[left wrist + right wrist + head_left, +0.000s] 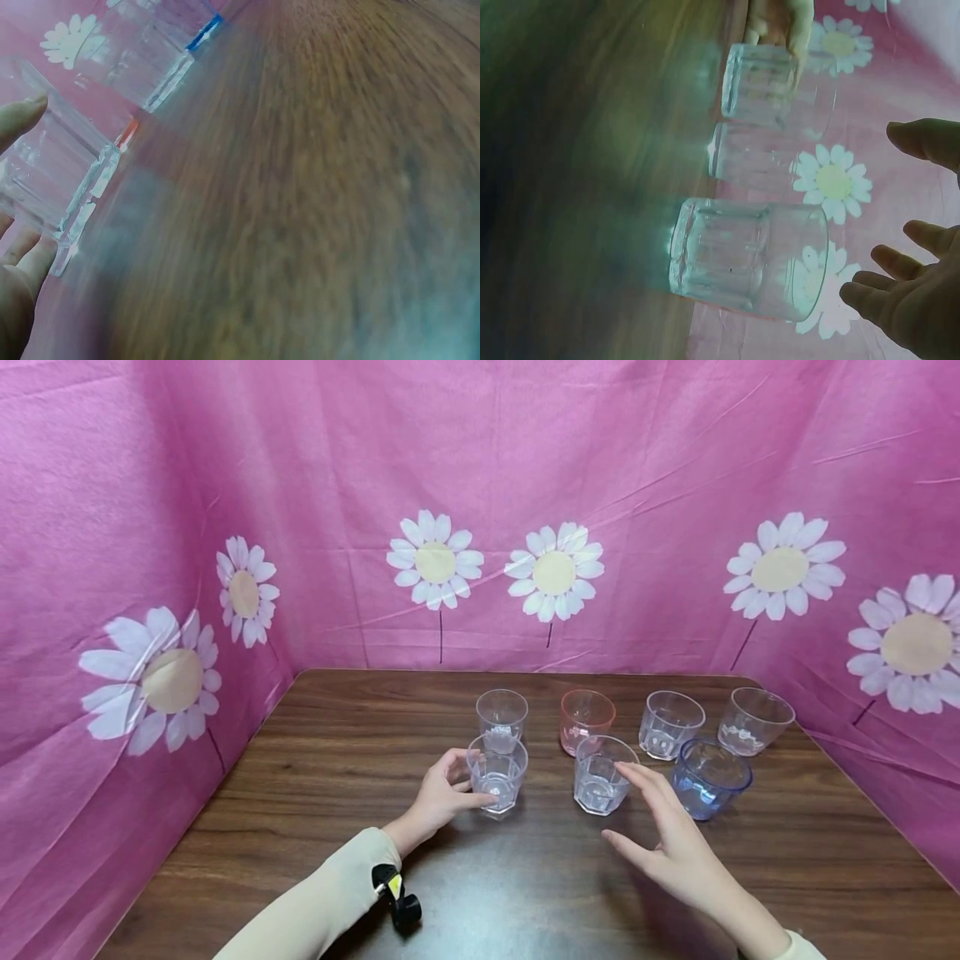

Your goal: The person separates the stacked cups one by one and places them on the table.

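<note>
My left hand (437, 797) holds a clear faceted cup (498, 781), its thumb on the near side and fingers on the far side. In the left wrist view, the thumb and fingers are seen around that cup (45, 161). My right hand (678, 860) is spread beside a second clear cup (600, 785). The right wrist view shows a small gap between its fingertips and this cup (731, 255); its fingers are extended and hold nothing. To the right of that hand's fingers stands a blue-tinted cup (708, 785).
Behind stand a clear cup (502, 710), a red-tinted cup (587, 718) and two more clear cups, one (671, 727) nearer the middle, the other (756, 718) at the far right. The wooden table (315, 735) meets a pink flowered cloth (480, 460) on three sides.
</note>
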Demonstrator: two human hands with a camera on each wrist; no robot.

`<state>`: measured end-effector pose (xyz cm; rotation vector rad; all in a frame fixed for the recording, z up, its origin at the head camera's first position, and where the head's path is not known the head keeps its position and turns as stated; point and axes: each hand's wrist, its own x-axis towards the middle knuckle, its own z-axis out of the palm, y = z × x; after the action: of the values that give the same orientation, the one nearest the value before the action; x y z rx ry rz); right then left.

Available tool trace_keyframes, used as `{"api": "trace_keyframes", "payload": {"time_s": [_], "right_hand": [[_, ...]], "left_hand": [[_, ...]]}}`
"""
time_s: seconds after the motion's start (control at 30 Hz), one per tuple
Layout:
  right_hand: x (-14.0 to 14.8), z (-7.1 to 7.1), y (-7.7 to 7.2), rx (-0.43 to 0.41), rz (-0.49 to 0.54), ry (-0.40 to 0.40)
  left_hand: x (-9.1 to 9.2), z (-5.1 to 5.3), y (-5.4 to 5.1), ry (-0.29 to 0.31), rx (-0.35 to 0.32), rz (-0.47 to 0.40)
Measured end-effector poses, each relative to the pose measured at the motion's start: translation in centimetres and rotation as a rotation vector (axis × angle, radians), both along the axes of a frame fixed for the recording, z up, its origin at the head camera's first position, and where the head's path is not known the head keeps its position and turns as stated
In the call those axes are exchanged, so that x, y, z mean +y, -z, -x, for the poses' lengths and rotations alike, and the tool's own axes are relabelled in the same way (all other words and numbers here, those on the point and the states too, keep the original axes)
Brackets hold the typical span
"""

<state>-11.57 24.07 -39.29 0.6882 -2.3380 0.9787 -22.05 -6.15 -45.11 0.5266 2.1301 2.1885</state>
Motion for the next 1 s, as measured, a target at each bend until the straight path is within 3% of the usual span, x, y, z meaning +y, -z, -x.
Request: {"api": "trace_keyframes", "payload": {"time_s": [0.4, 0.63, 1.0], "right_hand": [[-0.9, -0.9, 0.6, -0.004, -0.078, -0.071], [-1.2, -1.4, 0.6, 0.024, -0.161, -0.102], [-1.3, -1.8, 0.4, 0.04, -0.344, -0.074]], "left_hand": [[1.3, 0.5, 1.0, 0.019, 0.022, 0.007], [1.7, 0.3, 1.0, 0.031, 0.01, -0.008], [1.2, -0.7, 0.6, 0.047, 0.12, 0.137]]}}
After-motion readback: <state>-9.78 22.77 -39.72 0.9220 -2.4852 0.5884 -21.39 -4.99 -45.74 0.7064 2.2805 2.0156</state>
